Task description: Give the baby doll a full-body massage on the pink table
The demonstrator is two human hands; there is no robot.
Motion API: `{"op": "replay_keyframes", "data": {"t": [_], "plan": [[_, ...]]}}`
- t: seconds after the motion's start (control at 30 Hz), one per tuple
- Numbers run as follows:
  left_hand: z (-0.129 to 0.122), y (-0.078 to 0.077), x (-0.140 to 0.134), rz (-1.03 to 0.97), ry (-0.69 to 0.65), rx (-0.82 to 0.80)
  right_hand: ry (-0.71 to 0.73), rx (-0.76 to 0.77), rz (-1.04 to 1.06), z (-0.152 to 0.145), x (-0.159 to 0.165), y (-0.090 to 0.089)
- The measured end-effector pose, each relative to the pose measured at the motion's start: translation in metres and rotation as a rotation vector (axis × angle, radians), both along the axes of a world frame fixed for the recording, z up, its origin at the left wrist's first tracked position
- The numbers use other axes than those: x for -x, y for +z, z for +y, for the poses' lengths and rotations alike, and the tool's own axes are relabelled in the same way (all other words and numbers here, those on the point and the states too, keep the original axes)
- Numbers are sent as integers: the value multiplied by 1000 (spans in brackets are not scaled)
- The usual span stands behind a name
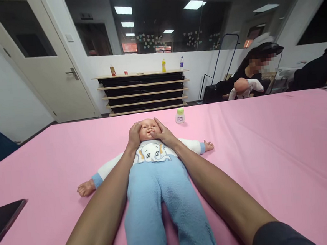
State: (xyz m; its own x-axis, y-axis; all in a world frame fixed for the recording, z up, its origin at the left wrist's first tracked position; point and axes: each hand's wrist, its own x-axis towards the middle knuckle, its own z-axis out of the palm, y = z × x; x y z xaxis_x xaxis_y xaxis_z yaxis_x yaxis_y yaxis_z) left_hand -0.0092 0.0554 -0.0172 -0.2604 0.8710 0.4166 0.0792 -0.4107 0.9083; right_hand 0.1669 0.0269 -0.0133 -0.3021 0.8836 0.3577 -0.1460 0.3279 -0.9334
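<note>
Two bare hands frame a doll [157, 173] lying on its back along a pink-covered tabletop [240, 138], head toward 12 o'clock and legs toward 6. We see the left hand [135, 133] at 9 o'clock of the face and the right hand [166, 135] at 3, the grip loosely cupped along both cheeks, not clenched; the right thumb lies by the mouth. Uneven pressure from the palms, we judge, could roll the head or skew the body, and a thumb pushed inward might catch the lips. A green-capped bottle [180, 117] stands just beyond the right hand, between 2 and 3 o'clock of the face; a wide outward sweep could topple it. The dark flat device [5, 222] at 8 o'clock sits well apart.
</note>
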Motion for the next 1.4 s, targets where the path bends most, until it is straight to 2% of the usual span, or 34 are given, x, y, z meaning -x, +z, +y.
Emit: {"op": "replay_keyframes", "data": {"t": [0.17,0.23,0.33,0.47,0.63,0.77,1.0,1.17,1.4], "plan": [[-30,11,2,478,369,-127,-36,-16,-8,-2,4,0],[-42,14,-2,645,356,-143,-45,-26,-12,-4,6,1],[-53,13,-6,708,205,-107,-74,-43,-39,-4,6,1],[-52,8,-2,493,-25,12,-76,-22,-63,-2,6,0],[-52,8,9,114,-321,85,28,118,84,-5,4,2],[-51,10,14,-47,-465,151,111,176,104,-10,1,6],[-43,6,16,-225,-574,208,168,255,141,-19,1,17],[-43,4,16,-230,-542,206,240,342,215,-19,1,15],[-44,6,13,-221,-532,224,237,291,208,-14,-2,9]]}}
